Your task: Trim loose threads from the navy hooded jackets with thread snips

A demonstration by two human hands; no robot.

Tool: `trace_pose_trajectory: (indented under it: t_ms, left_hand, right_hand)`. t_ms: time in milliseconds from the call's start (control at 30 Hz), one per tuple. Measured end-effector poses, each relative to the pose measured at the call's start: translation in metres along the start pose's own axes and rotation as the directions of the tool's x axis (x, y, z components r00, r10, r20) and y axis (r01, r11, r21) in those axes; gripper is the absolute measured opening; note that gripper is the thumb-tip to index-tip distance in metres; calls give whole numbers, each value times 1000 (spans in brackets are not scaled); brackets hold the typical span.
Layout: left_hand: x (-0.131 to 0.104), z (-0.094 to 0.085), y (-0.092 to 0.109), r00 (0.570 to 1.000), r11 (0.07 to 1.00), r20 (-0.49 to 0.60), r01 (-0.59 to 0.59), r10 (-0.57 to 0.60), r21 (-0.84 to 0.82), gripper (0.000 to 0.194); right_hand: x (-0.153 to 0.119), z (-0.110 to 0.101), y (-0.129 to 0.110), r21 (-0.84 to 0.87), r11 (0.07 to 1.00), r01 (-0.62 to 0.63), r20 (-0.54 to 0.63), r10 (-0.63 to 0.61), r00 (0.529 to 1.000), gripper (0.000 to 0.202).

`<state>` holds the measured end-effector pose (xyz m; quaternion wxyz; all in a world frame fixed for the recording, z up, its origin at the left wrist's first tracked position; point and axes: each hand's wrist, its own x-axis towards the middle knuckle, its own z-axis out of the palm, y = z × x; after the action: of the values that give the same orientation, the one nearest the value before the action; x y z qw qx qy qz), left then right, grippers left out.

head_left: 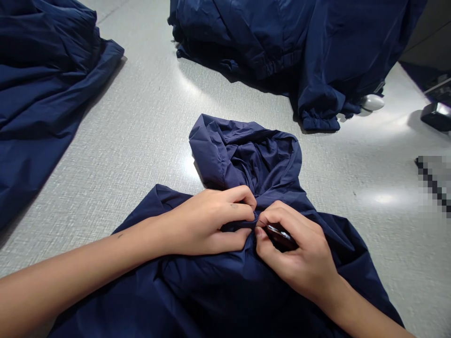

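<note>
A navy hooded jacket [211, 291] lies spread before me, its hood [207, 150] pointing away and its opening facing up. My left hand [221, 218] pinches the fabric at the neck, just below the hood. Close beside it, my right hand [292, 244] has thumb and forefinger pressed together at the same spot. Inside the curl of its fingers sits a small shiny metal tool [278, 231], mostly covered, so its exact kind is hidden. Whether the right fingertips also grip the cloth I cannot tell.
More navy garments lie in a pile [246, 33] at the back and another heap [42, 94] at the left of the grey table [151, 103]. A white rounded object [372, 102] pokes out by the back pile. A black object [437, 116] stands at the right edge.
</note>
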<state>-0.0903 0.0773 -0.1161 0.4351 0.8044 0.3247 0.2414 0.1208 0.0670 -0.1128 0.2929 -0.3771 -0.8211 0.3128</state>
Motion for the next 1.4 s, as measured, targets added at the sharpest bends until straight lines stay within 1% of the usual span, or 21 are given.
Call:
trace_pose_trajectory:
  t_ms: [133,267,433,700,933,1233,1400]
  left_hand:
    - [0,0,0,1000,1000,1,-7,7,1,12]
    - [1,1,0,1000,1000,-4,-8,8,-4,11]
    - [1,0,0,1000,1000,-2,9,-9,-22,11]
    - [1,1,1,999,997,-10,30,-30,-66,10]
    - [1,0,0,1000,998,-9,14,-14,-59,9]
    - [1,0,0,1000,1000,3,-10,10,-16,12]
    - [1,0,0,1000,1000,3,-14,14,-15,13]
  right_hand:
    - [0,1,0,-13,1000,-13,33,13,999,17]
    - [-1,3,-1,-52,997,-55,54,58,997,14]
    - [-2,3,-3,-62,996,-66,55,69,996,13]
    - [-1,1,-2,-24,998,-59,43,60,997,15]
    - [-1,0,-3,-8,999,-42,39,42,998,15]
    - [-2,3,-3,4,995,-99,56,98,994,14]
    - [-2,2,-4,19,994,-104,63,102,993,14]
